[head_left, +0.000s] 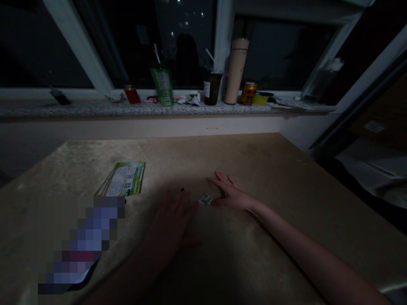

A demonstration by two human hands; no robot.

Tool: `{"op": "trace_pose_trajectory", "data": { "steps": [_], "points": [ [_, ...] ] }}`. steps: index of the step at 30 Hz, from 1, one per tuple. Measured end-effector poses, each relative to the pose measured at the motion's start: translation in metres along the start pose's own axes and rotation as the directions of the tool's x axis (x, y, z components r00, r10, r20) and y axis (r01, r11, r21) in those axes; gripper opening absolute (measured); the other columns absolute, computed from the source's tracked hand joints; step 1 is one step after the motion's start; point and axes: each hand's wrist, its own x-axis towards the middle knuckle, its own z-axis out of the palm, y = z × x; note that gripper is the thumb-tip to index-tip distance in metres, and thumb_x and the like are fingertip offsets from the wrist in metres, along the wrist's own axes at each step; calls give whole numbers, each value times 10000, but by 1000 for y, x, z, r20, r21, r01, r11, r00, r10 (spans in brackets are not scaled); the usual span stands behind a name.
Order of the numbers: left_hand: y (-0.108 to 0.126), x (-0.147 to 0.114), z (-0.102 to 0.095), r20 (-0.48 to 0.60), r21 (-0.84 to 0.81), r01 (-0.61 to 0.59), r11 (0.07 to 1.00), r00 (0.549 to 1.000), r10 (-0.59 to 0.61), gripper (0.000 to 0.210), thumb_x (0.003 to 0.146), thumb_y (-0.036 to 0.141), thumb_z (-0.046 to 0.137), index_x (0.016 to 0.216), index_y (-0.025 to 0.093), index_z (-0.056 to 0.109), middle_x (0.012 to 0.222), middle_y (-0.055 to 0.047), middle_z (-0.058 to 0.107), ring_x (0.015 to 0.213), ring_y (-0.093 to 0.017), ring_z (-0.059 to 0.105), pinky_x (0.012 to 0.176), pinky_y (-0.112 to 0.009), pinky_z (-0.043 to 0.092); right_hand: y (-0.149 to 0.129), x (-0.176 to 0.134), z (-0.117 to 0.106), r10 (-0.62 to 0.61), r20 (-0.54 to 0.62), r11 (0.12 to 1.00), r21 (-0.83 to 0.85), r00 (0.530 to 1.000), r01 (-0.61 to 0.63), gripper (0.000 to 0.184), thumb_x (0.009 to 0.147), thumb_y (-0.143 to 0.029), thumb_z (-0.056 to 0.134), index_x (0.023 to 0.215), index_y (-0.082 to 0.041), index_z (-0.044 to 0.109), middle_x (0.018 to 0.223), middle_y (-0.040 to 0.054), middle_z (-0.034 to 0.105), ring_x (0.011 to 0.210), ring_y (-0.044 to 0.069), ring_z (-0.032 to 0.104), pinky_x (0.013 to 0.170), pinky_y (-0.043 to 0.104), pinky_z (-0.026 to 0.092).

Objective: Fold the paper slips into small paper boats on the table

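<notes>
A small green and white piece of printed paper or packet lies on the tan table, between my two hands. My left hand rests on the tabletop to its left, in shadow, fingers spread, one fingertip close to the piece's left edge. From the right, my right hand lies with fingers stretched out and its thumb at the piece's right corner. Whether thumb or fingertip touches the piece is hard to make out in the dim light. Neither hand grips anything.
Left on the table lie fanned green printed packets and a blurred-out phone-like object. Along the granite windowsill stand a green cup with straw, a dark cup, a beige flask, an orange can and a red jar.
</notes>
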Motion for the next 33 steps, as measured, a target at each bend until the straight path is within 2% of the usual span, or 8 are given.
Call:
{"op": "trace_pose_trajectory", "data": {
  "steps": [8, 14, 23, 28, 31, 33],
  "points": [
    [0, -3, -5, 100, 5, 15, 1000, 995, -15, 780, 746, 643, 612, 1375, 211, 446, 1403, -175, 434, 1288, -389, 362, 1059, -617, 76, 2, 0, 0, -11, -3, 1000, -12, 1000, 11, 824, 715, -410, 700, 1423, -193, 338, 1535, 173, 90, 1423, 245, 19, 1132, 472, 0],
    [5, -1, -9, 114, 19, 17, 1000, 993, -20, 795, 702, 633, 659, 1327, 169, 501, 1390, -192, 444, 1287, -393, 360, 1062, -611, 108, 3, 0, 2, -30, -22, 1000, -9, 999, 30, 820, 705, -407, 711, 1414, -202, 355, 1533, 163, 116, 1422, 251, 33, 1129, 489, 8],
    [2, -6, -9, 101, -17, 23, 1000, 995, -21, 764, 731, 622, 638, 1325, 160, 504, 1411, -195, 414, 1295, -391, 355, 1067, -586, 146, 2, -1, 1, -22, -25, 1000, -1, 999, 22, 809, 706, -406, 720, 1406, -195, 374, 1534, 162, 119, 1420, 269, 33, 1133, 484, 5],
    [5, 0, -14, 52, -39, 62, 997, 997, -59, 605, 822, 562, 575, 1234, 118, 569, 1353, -188, 485, 1237, -375, 425, 1036, -535, 255, 6, 0, 3, -49, -42, 999, -23, 998, 48, 802, 713, -421, 711, 1407, -206, 371, 1527, 174, 142, 1421, 252, 49, 1131, 484, 19],
    [7, 11, -16, 7, -110, 103, 989, 995, -103, 430, 906, 451, 506, 1162, 115, 583, 1173, -152, 608, 1058, -308, 552, 938, -463, 379, 8, -1, 7, -75, -81, 997, -31, 994, 73, 773, 711, -424, 713, 1391, -234, 396, 1523, 157, 181, 1420, 251, 76, 1126, 498, 32],
    [6, 19, -16, -2, -202, 117, 972, 993, -120, 311, 935, 346, 471, 1148, 145, 575, 1083, -107, 630, 968, -267, 579, 867, -420, 427, 9, -3, 9, -100, -117, 995, -41, 988, 96, 733, 709, -414, 718, 1366, -258, 433, 1520, 141, 208, 1420, 250, 97, 1123, 504, 43]
  ]
}}
